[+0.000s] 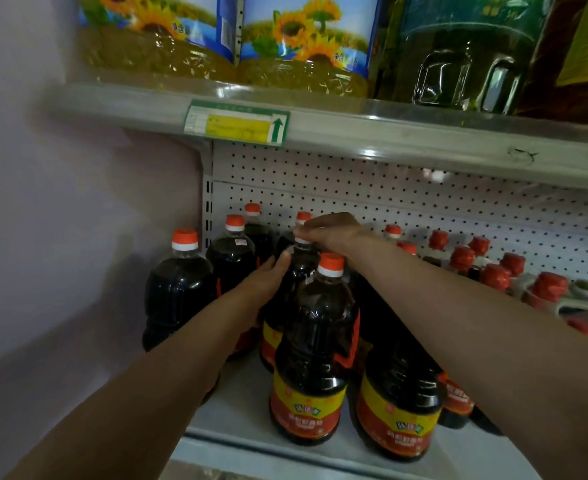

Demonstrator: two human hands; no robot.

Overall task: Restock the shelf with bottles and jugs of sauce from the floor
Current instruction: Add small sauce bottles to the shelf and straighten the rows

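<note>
At mid-frame, on the lower shelf (237, 407), our right hand (330, 232) curls over the cap of a dark sauce bottle (294, 271), grasping it, while our left hand (268, 280) presses flat, straight fingers against its side. 2 labelled bottles (311, 362) stand in front. Sunflower oil jugs (299, 43) fill the upper frame.

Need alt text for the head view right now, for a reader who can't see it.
Both hands hold one dark sauce bottle on the lower shelf: the right hand grips its cap, the left hand presses its side. Similar orange-capped bottles surround it; sunflower oil jugs sit above.
</note>
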